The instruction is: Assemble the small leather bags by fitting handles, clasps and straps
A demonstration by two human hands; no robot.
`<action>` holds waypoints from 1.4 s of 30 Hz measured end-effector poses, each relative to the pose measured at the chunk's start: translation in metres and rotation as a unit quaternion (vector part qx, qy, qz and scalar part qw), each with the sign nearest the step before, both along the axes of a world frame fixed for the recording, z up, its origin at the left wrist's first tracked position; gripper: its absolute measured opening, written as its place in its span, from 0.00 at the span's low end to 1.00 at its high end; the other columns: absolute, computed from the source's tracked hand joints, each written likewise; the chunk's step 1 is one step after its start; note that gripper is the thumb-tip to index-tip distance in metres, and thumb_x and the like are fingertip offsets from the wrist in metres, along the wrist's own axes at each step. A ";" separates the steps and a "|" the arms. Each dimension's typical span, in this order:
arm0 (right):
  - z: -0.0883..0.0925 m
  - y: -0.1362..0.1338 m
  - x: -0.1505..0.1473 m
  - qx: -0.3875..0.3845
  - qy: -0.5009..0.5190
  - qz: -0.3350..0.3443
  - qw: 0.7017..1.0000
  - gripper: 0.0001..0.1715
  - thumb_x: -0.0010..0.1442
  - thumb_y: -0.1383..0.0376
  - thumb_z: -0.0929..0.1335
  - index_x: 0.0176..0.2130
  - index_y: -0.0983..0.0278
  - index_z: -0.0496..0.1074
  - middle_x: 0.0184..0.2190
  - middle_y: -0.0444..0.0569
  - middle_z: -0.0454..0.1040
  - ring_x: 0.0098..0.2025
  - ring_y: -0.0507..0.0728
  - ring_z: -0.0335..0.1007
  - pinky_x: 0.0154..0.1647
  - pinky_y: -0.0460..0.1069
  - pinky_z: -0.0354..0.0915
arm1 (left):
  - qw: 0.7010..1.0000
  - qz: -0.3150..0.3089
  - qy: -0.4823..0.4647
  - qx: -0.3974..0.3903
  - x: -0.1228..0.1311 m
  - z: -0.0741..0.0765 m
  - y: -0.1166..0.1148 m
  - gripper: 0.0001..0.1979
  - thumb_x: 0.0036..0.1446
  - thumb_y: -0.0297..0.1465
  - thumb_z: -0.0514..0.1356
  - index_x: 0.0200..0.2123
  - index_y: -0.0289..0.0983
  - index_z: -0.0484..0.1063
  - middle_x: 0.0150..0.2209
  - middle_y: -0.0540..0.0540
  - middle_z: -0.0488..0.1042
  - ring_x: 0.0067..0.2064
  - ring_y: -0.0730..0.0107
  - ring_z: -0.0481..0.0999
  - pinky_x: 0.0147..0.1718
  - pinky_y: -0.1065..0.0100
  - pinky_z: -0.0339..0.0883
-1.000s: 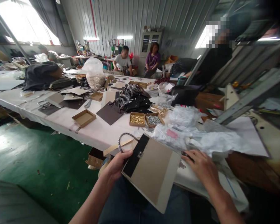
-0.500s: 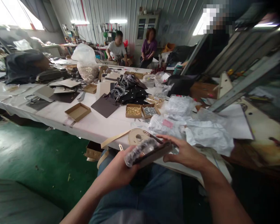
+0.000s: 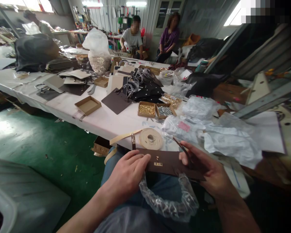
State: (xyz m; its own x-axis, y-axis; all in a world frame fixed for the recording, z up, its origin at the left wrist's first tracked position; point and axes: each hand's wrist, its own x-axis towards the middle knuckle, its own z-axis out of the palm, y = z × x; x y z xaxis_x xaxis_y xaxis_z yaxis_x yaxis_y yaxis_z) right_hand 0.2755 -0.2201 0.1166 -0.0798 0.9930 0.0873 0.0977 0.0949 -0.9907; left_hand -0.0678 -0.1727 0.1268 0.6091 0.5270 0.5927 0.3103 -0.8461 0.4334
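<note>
I hold a flat dark brown bag (image 3: 171,163) over my lap, its gold clasp facing up. A plastic-wrapped chain handle (image 3: 168,202) hangs down from it in a loop. My left hand (image 3: 127,174) grips the bag's left end, fingers curled over the top face. My right hand (image 3: 206,170) holds the right end and also pinches a thin dark tool (image 3: 180,146) between thumb and fingers. Just beyond the bag, a roll of beige tape (image 3: 150,138) lies on the white table (image 3: 104,121).
Small cardboard boxes of gold studs (image 3: 146,109) and silver studs (image 3: 165,111) sit mid-table beside an empty box (image 3: 88,105). Crumpled clear plastic bags (image 3: 208,136) lie to the right. Dark leather pieces (image 3: 116,101) and chains clutter the far table. Two seated people (image 3: 133,32) work at the back.
The bag has been turned from its beige back, through edge-on, to its brown front facing up, and the wrapped handle now hangs toward me. My view tilted lower.
</note>
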 end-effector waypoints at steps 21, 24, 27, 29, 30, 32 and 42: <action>0.013 -0.002 -0.043 0.123 0.028 -0.003 0.992 0.16 0.69 0.58 0.82 0.38 0.58 0.75 0.36 0.49 0.75 0.41 0.62 0.75 0.46 0.58 0.76 | 0.982 0.150 -0.064 0.096 -0.026 -0.024 0.000 0.16 0.75 0.24 0.63 0.62 0.38 0.80 0.64 0.36 0.85 0.66 0.50 0.85 0.69 0.46 0.73; 0.019 -0.005 -0.049 0.179 0.004 -0.025 0.984 0.12 0.69 0.62 0.80 0.41 0.57 0.75 0.36 0.49 0.76 0.41 0.61 0.76 0.49 0.59 0.77 | 0.975 0.180 -0.085 0.098 -0.020 -0.023 0.007 0.16 0.74 0.25 0.65 0.62 0.39 0.79 0.65 0.36 0.84 0.68 0.47 0.83 0.68 0.43 0.73; 0.025 -0.012 -0.053 0.245 -0.054 -0.069 0.965 0.09 0.69 0.67 0.78 0.43 0.56 0.77 0.38 0.49 0.78 0.45 0.63 0.78 0.56 0.62 0.78 | 0.962 0.228 -0.112 0.099 -0.015 -0.024 0.013 0.21 0.74 0.25 0.65 0.67 0.40 0.76 0.68 0.34 0.81 0.70 0.46 0.80 0.69 0.40 0.72; 0.025 -0.020 -0.060 0.275 -0.102 -0.105 0.950 0.10 0.67 0.67 0.79 0.45 0.56 0.78 0.41 0.52 0.80 0.48 0.66 0.80 0.58 0.64 0.79 | 0.948 0.282 -0.134 0.070 -0.012 -0.028 0.013 0.27 0.74 0.27 0.67 0.73 0.41 0.72 0.72 0.31 0.77 0.73 0.44 0.76 0.71 0.38 0.71; 0.024 -0.025 -0.066 0.286 -0.126 -0.125 0.942 0.12 0.66 0.67 0.80 0.46 0.55 0.79 0.42 0.53 0.81 0.49 0.67 0.80 0.57 0.65 0.79 | 0.941 0.301 -0.151 0.043 -0.011 -0.031 0.012 0.30 0.73 0.28 0.68 0.75 0.40 0.69 0.74 0.30 0.74 0.75 0.42 0.74 0.72 0.36 0.70; 0.016 -0.031 -0.084 0.298 -0.173 -0.182 0.921 0.16 0.65 0.69 0.80 0.49 0.52 0.80 0.45 0.53 0.82 0.50 0.68 0.80 0.56 0.65 0.79 | 0.930 0.305 -0.200 -0.043 -0.006 -0.041 0.005 0.33 0.74 0.32 0.69 0.77 0.40 0.66 0.75 0.28 0.71 0.76 0.41 0.72 0.72 0.36 0.71; -0.062 0.029 -0.181 0.260 -0.329 -0.244 0.875 0.23 0.76 0.71 0.67 0.62 0.50 0.77 0.51 0.53 0.83 0.53 0.70 0.78 0.57 0.67 0.70 | 0.819 -0.016 -0.328 -0.470 0.030 -0.082 -0.031 0.67 0.64 0.64 0.71 0.88 0.44 0.35 0.78 0.25 0.65 0.78 0.32 0.70 0.74 0.35 0.69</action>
State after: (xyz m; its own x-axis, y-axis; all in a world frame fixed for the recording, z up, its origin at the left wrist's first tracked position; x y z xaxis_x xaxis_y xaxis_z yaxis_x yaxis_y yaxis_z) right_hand 0.0941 -0.1910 0.0548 0.1392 0.7632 0.6309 0.7844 0.3039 -0.5407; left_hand -0.0377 -0.2040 0.0448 0.3448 0.9282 0.1396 -0.2659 -0.0461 0.9629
